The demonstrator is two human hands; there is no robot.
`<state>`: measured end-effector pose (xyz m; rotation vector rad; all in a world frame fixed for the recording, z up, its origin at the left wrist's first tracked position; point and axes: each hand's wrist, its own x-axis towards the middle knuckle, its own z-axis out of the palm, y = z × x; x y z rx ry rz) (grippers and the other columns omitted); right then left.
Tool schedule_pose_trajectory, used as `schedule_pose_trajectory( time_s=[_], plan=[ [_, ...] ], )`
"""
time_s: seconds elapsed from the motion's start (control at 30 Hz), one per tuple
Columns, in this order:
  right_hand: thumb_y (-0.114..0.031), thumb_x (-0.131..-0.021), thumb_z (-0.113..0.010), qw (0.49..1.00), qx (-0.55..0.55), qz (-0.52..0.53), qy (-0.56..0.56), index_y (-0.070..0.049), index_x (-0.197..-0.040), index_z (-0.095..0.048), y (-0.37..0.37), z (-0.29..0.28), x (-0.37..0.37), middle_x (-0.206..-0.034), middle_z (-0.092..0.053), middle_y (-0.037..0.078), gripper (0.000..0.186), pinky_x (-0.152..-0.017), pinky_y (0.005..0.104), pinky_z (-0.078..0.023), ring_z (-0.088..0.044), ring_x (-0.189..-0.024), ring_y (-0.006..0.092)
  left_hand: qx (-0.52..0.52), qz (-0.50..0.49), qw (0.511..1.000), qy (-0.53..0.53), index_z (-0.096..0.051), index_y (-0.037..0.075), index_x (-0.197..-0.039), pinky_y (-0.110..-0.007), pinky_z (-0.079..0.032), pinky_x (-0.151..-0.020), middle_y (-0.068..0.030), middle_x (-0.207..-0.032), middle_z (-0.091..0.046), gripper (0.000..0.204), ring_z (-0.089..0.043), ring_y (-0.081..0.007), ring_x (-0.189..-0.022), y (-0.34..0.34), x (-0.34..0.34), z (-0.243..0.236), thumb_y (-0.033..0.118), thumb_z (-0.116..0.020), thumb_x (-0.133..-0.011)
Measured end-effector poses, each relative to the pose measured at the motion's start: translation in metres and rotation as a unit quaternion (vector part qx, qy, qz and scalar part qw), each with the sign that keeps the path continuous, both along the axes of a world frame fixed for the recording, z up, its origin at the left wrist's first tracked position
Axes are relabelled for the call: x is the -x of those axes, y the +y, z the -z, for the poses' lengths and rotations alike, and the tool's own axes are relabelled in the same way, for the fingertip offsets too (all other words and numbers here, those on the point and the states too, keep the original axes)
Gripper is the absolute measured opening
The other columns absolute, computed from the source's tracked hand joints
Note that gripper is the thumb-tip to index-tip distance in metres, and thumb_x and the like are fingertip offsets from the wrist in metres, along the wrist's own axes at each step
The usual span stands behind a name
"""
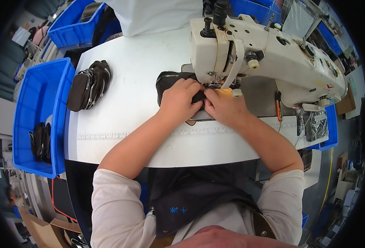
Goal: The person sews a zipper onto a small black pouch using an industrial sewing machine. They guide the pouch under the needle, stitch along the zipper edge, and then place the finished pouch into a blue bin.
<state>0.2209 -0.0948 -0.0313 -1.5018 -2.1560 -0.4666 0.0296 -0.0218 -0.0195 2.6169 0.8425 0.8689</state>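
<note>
A black fabric pouch with a zip [166, 84] lies on the bed of a white sewing machine [269, 45], its right end under the needle area. My left hand [179, 98] presses on the pouch, its fingers closed on the fabric. Close beside it, my right hand [227, 106] pinches the pouch's edge just in front of the presser foot. The thumbs almost meet, and the fingers hide the stitched spot. A small lamp lights the right fingers yellow. Farther left on the table sits a pile of similar dark zipped pouches [89, 86].
A printed ruler strip [104, 135] runs along the white table's front. Orange-handled thread snips [278, 106] lie right of my right hand, near a plastic-wrapped packet [316, 125]. A blue bin [61, 111] with several dark pouches stands at the left edge; a white bag [157, 16] is behind.
</note>
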Motion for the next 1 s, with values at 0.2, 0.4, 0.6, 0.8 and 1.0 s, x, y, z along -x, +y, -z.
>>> schedule_pose_trajectory(
  time_s=[0.2,0.4,0.6,0.8,1.0],
  plan=[
    [-0.024,-0.085,-0.076,0.996,-0.024,0.023,-0.085,-0.016,-0.095,-0.067,-0.001,0.000,0.000,-0.086,-0.064,-0.007,0.016,-0.052,0.0341,-0.053,-0.067,-0.073,0.0125,0.179,0.117,0.977,-0.005,-0.070,0.008,-0.126,-0.041,-0.051,-0.105,-0.0099,-0.127,-0.070,0.032,-0.061,-0.0309,-0.121,0.019,0.021,-0.010,0.014,-0.068,-0.095],
    [-0.021,-0.077,-0.074,0.988,-0.060,-0.044,-0.134,-0.018,-0.074,-0.062,0.001,0.008,-0.008,-0.076,-0.048,-0.004,0.013,-0.050,0.0327,-0.049,-0.061,-0.074,0.0078,0.260,0.188,0.947,0.022,-0.068,0.008,-0.137,-0.042,-0.045,-0.114,-0.0111,-0.136,-0.068,0.033,-0.057,-0.0310,-0.131,0.031,0.027,-0.016,0.016,-0.062,-0.106],
    [-0.020,-0.078,-0.075,0.994,-0.049,-0.062,-0.080,-0.017,-0.078,-0.062,-0.002,-0.003,-0.008,-0.075,-0.053,-0.004,0.014,-0.049,0.0334,-0.049,-0.061,-0.066,0.0107,0.225,0.181,0.957,0.037,-0.072,0.009,-0.128,-0.042,-0.047,-0.110,-0.0089,-0.131,-0.071,0.026,-0.058,-0.0309,-0.124,0.033,0.022,-0.015,0.014,-0.064,-0.104],
    [-0.012,-0.079,-0.072,0.991,0.048,-0.105,-0.068,-0.009,-0.089,-0.066,-0.020,-0.014,-0.007,-0.071,-0.059,0.001,0.012,-0.054,0.0340,-0.047,-0.060,-0.057,0.0189,0.213,0.176,0.960,0.042,-0.074,0.010,-0.124,-0.042,-0.049,-0.108,-0.0076,-0.128,-0.071,0.023,-0.058,-0.0306,-0.125,0.031,0.021,-0.014,0.011,-0.067,-0.102],
    [-0.011,-0.080,-0.070,0.982,0.098,-0.148,-0.064,0.000,-0.120,-0.074,-0.032,-0.006,-0.012,-0.075,-0.061,0.002,0.042,-0.058,0.0342,-0.046,-0.064,-0.066,0.0180,0.173,0.154,0.968,0.092,-0.076,0.013,-0.121,-0.042,-0.050,-0.106,-0.0054,-0.124,-0.072,0.024,-0.060,-0.0309,-0.124,0.020,0.019,-0.020,0.008,-0.070,-0.098]
  ],
)
